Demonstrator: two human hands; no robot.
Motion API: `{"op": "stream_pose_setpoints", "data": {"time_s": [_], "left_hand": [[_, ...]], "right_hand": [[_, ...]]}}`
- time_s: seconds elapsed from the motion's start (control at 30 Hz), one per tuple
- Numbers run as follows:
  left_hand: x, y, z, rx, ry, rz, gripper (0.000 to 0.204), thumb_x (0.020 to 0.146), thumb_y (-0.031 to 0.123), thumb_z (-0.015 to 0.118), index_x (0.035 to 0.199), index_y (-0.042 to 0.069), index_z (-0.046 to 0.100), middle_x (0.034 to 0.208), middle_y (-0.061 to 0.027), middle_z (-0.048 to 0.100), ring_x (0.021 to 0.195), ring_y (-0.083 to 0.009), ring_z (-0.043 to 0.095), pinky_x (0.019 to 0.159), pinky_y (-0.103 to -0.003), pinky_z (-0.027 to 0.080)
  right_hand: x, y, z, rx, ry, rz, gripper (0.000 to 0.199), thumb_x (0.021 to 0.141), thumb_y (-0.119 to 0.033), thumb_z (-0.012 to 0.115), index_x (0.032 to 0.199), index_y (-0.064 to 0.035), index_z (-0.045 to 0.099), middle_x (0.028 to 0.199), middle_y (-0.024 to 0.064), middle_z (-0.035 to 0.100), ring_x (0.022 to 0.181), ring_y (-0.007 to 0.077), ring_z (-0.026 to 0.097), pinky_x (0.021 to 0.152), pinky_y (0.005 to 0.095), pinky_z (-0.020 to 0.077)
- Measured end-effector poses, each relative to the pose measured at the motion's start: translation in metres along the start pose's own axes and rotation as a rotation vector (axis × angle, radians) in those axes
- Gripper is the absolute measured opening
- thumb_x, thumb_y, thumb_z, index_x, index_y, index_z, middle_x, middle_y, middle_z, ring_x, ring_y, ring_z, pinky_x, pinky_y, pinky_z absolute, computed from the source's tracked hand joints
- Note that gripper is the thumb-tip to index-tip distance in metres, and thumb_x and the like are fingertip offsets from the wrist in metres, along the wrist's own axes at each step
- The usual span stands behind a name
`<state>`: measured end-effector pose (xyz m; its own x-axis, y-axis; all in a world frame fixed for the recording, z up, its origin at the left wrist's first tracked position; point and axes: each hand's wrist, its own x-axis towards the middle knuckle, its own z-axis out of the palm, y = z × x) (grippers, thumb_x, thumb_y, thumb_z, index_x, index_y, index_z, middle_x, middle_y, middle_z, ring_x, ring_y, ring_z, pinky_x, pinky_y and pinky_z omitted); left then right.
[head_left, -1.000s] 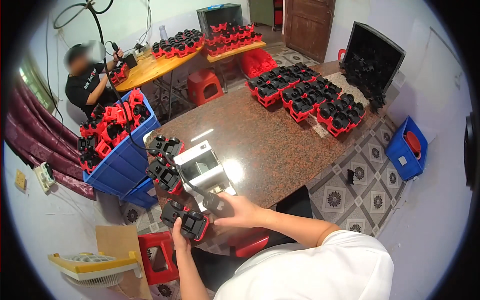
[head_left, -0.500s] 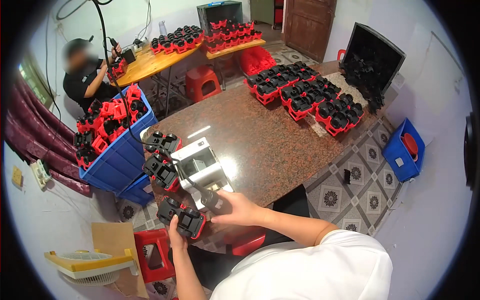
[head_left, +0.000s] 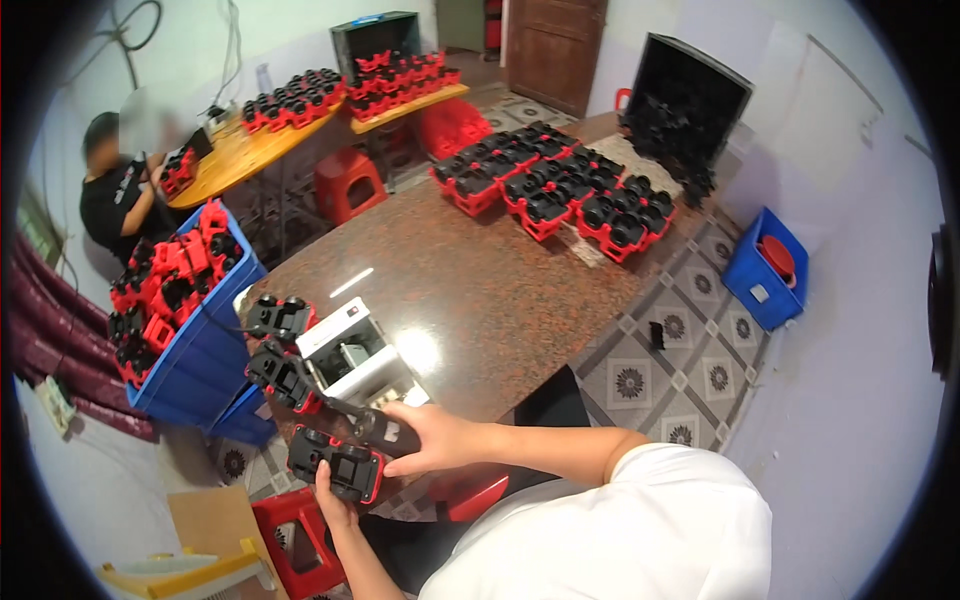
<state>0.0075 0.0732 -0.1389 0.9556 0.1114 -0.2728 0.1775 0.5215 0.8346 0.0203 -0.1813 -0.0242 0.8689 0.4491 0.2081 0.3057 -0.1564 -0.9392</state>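
Note:
My left hand (head_left: 338, 503) holds an upturned red-and-black toy car (head_left: 350, 472) at the table's near left corner, its wheels and black underside facing up. My right hand (head_left: 440, 440) is wrapped round a black corded electric screwdriver (head_left: 386, 432) just above and beside that car. The screwdriver's tip cannot be made out. Two more upturned toy cars, one at the edge (head_left: 281, 317) and one nearer me (head_left: 283, 374), stand left of a white open-topped box-like device (head_left: 350, 338), which holds a metal part inside.
Rows of upturned toy cars (head_left: 545, 190) cover the table's far end, beside a tipped dark crate (head_left: 690, 110) of black parts. A blue bin (head_left: 200, 330) heaped with cars stands at left. A co-worker (head_left: 125, 200) sits at a wooden table (head_left: 235, 165). Red stool (head_left: 345, 190) beyond.
The whole view has swung, so the scene sits farther left in it. The screwdriver in my right hand has come slightly closer to the toy car, which my left hand still holds.

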Motion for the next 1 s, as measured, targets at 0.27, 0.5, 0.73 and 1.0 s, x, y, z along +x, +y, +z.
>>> {"op": "stream_pose_setpoints", "data": {"time_s": [0.27,0.5,0.73,1.0], "left_hand": [[0.003,-0.003,0.003,0.007,0.012,-0.021,0.041,0.085,0.030,0.059,0.116,0.004,0.054,0.105,-0.0076,0.062,0.093,-0.0204,0.062,0.082,-0.033,0.050],[-0.010,-0.004,-0.012,0.003,0.041,-0.038,0.040,0.087,0.030,0.057,0.117,0.003,0.053,0.108,-0.0082,0.062,0.097,-0.0211,0.062,0.087,-0.034,0.048],[0.013,-0.007,-0.001,-0.011,0.011,0.082,0.050,0.082,0.016,0.062,0.128,0.005,0.045,0.117,-0.0063,0.054,0.105,-0.0179,0.054,0.091,-0.033,0.045],[0.009,-0.004,-0.007,0.071,0.044,0.050,0.058,0.081,0.023,0.064,0.132,0.010,0.040,0.117,-0.0058,0.053,0.103,-0.0171,0.056,0.082,-0.031,0.050]], "right_hand": [[0.001,-0.006,-0.004,0.072,-0.048,0.059,0.061,0.077,-0.024,0.073,0.123,0.0018,0.043,0.104,0.0143,0.060,0.097,0.0198,0.057,0.086,0.0329,0.0450],[-0.002,-0.010,0.007,0.092,0.087,-0.066,0.058,0.072,-0.023,0.078,0.115,0.0004,0.047,0.098,0.0147,0.060,0.089,0.0203,0.058,0.080,0.0330,0.0455],[0.018,-0.031,-0.028,0.410,0.356,-0.105,0.048,0.072,-0.015,0.075,0.108,-0.0031,0.045,0.080,0.0038,0.057,0.072,0.0132,0.058,0.064,0.0291,0.0510],[0.062,-0.014,-0.016,0.414,0.517,-0.460,0.050,0.071,0.004,0.072,0.111,-0.0016,0.043,0.077,0.0042,0.059,0.068,0.0097,0.056,0.062,0.0234,0.0463]]}}
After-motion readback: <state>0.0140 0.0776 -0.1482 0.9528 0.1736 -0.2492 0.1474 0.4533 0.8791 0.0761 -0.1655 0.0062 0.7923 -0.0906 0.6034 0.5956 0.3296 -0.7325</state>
